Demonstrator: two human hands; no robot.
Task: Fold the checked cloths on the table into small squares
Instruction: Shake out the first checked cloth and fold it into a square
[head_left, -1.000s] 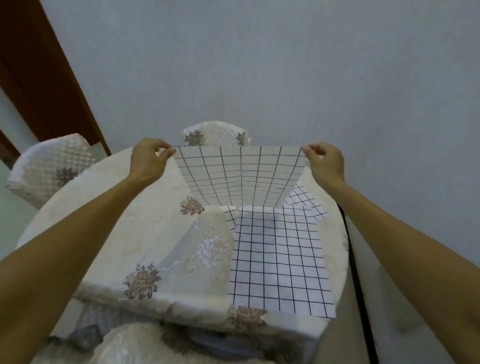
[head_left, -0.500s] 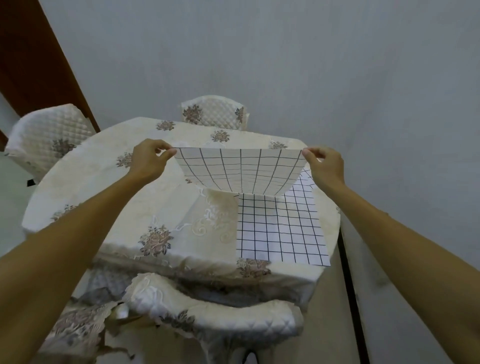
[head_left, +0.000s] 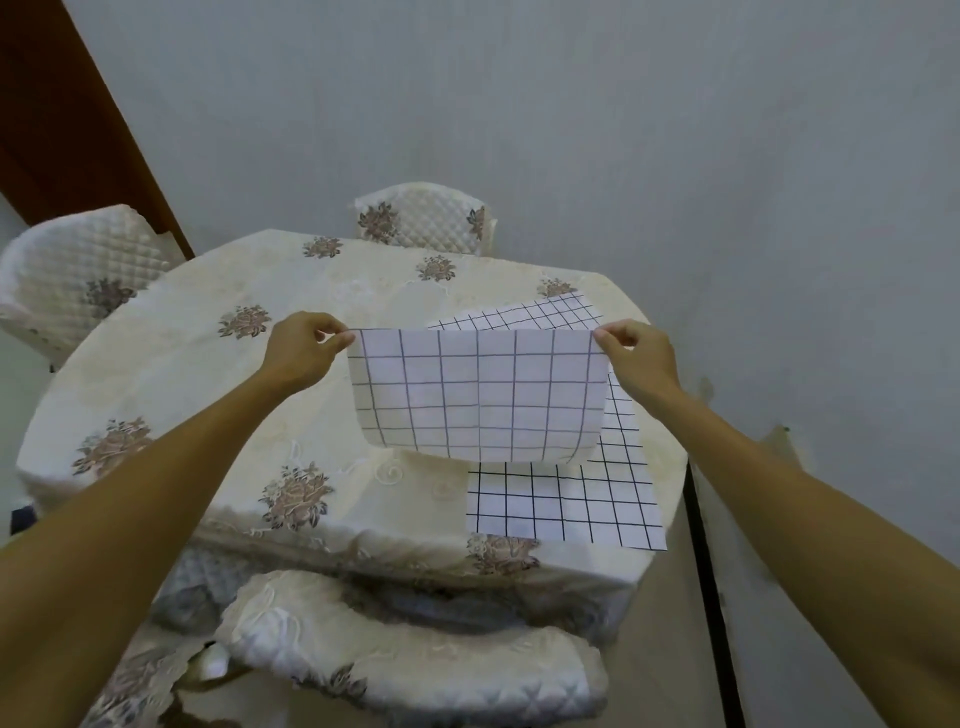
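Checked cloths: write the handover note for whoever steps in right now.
Left hand: pinch grip on the top left corner of the lifted checked cloth.
Right hand: pinch grip on its top right corner.
The cloth hangs doubled over above the table, its lower fold curling.
Another checked cloth lies flat beneath it near the table's right edge; a further checked piece shows behind.
Done: none folded into a small square.
Left: finish this cloth, then fold the rest.

A white black-gridded checked cloth (head_left: 480, 397) hangs doubled over above another checked cloth (head_left: 563, 501) lying flat on the table's right side
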